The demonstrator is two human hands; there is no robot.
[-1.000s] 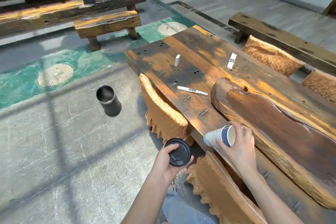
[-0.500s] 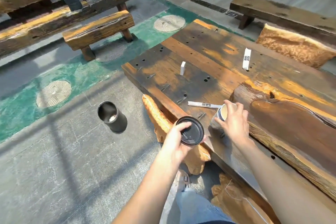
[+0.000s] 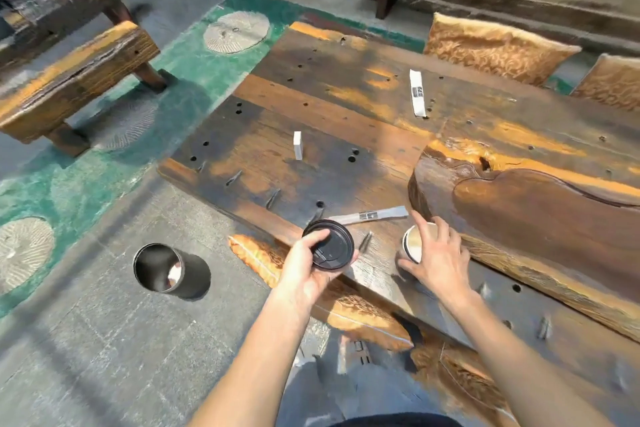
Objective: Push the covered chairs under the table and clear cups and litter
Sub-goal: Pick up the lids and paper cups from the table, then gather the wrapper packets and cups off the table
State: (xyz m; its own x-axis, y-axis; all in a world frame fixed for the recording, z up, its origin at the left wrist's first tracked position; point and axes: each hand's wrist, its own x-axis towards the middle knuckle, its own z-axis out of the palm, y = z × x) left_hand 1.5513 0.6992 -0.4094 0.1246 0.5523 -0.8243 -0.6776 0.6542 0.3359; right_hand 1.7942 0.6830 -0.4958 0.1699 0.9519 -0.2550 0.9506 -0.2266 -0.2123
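About midway, judging from the lay of things. Across the long wooden table [image 3: 311, 107], not yet cleared. On the near side, the two near covered chairs [image 3: 256, 253] drawn in tight against the table edge, so probably dealt with. On the far side, two far covered chairs [image 3: 491, 45] with backs showing just beyond the edge, perhaps needing a further push, though hard to judge from this angle. On the floor to the left, apart from the table, an open metal bin [image 3: 166, 267] with something pale already inside, likely the place for the litter. Over the near edge, left hand [image 3: 304, 263] curled round a black lid [image 3: 332, 246], held flat and clear of the tabletop. Just to its right, right hand [image 3: 440, 260] wrapped over a paper cup [image 3: 415, 241], tipped with its mouth toward the lid, low against the table beside the carved slab [image 3: 536, 218]; touching the wood or just lifted, impossible to tell. Left to do: lid and cup into the bin, then the scraps. Among those, a long wrapper [image 3: 369, 215] lying just beyond the cup, a second wrapper [image 3: 417, 92] out toward the far covered chairs, and a small white piece [image 3: 298, 146] standing on end near the middle.
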